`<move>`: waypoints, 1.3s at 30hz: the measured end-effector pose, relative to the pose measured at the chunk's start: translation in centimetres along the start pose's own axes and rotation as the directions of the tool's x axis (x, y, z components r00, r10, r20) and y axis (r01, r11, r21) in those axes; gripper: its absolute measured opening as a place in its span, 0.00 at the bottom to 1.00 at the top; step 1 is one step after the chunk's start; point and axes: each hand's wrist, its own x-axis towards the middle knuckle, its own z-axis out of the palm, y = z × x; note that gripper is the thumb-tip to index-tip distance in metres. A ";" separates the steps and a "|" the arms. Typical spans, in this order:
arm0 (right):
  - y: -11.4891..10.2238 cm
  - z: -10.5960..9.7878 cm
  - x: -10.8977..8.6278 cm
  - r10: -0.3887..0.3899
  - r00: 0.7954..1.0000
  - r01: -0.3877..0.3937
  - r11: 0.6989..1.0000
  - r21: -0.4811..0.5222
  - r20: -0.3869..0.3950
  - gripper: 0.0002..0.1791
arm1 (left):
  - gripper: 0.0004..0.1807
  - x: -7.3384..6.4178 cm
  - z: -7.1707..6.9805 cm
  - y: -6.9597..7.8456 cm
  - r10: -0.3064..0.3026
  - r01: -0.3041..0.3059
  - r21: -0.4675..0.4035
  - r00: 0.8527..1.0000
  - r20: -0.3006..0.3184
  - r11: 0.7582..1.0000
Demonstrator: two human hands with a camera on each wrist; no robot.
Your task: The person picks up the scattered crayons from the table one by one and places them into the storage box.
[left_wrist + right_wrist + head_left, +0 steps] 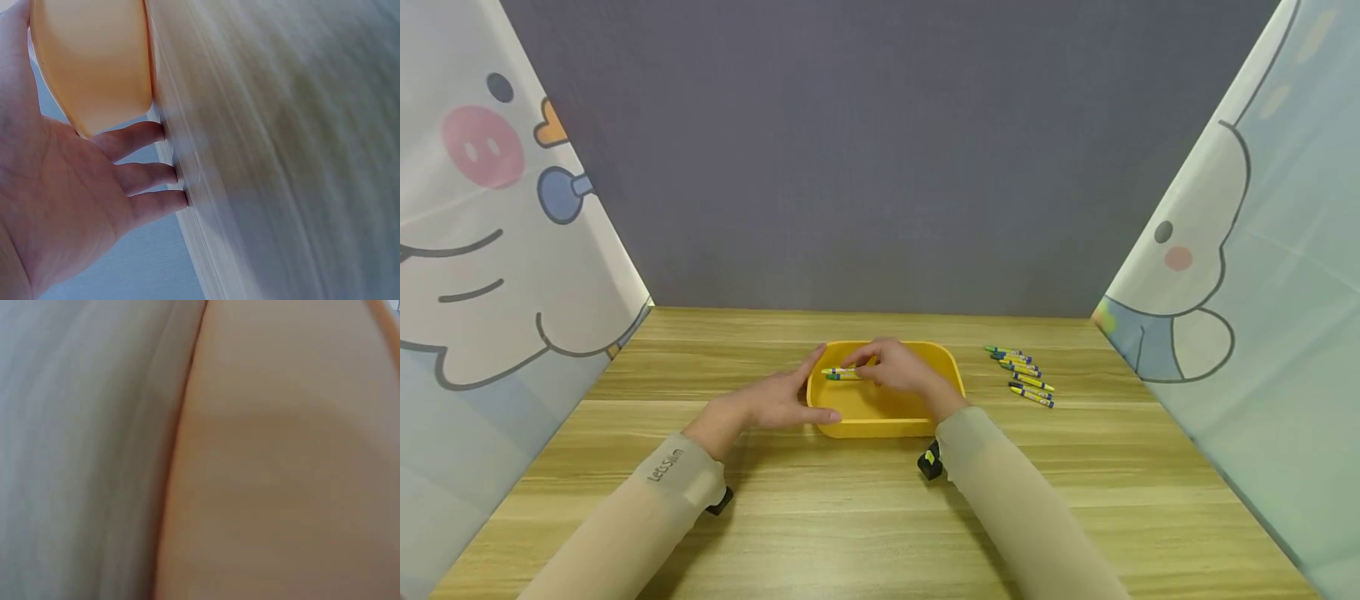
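Note:
A shallow yellow bin (880,427) stands on the wooden table. My left hand (775,400) is spread around its left end, with the thumb along the front rim. In the left wrist view, the left hand's (69,181) straight fingers reach to the tabletop beside the bin wall (94,56). My right hand (895,367) reaches inside the bin, thumb and index finger pinching a yellow crayon (831,371) near its right end. Just in front of that lies a green-tipped crayon (838,377). Only the bin's outer wall (275,462) and tabletop show in the right wrist view; the hand is hidden there.
To the right of the bin, several crayons (1032,381) lie in a loose slanted column on the table (820,517). A dark grey panel (880,158) rises behind the table, and printed cloths hang at the left and right sides.

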 end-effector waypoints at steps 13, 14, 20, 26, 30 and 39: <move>1.0 1.8 0.9 0.018 1.000 -0.018 0.988 -0.152 0.000 0.14 | 0.73 -0.1 0.1 -0.1 0.009 -0.010 -0.023 1.000 -0.005 1.000; 1.0 1.9 1.0 0.015 1.000 -0.015 0.986 -0.169 0.000 0.14 | 0.73 -0.1 0.1 -0.2 0.007 -0.007 -0.024 1.000 -0.005 1.000; 1.1 2.1 1.3 0.011 1.000 -0.014 0.970 -0.243 -0.011 0.13 | 0.73 -0.2 0.1 -0.2 0.010 -0.010 -0.029 1.000 -0.004 1.000; 1.1 2.0 1.1 0.010 1.000 -0.016 0.962 -0.272 -0.022 0.14 | 0.72 -0.1 0.1 -0.2 0.009 -0.009 -0.023 1.000 -0.001 1.000; 1.1 2.0 1.1 0.002 1.000 -0.010 0.960 -0.279 -0.029 0.14 | 0.72 -0.1 0.1 -0.2 0.005 -0.005 -0.025 1.000 0.000 1.000; 1.0 2.0 0.9 0.010 0.999 -0.020 0.962 -0.271 -0.041 0.13 | 0.73 -0.1 0.0 0.0 0.009 -0.009 -0.011 1.000 -0.007 1.000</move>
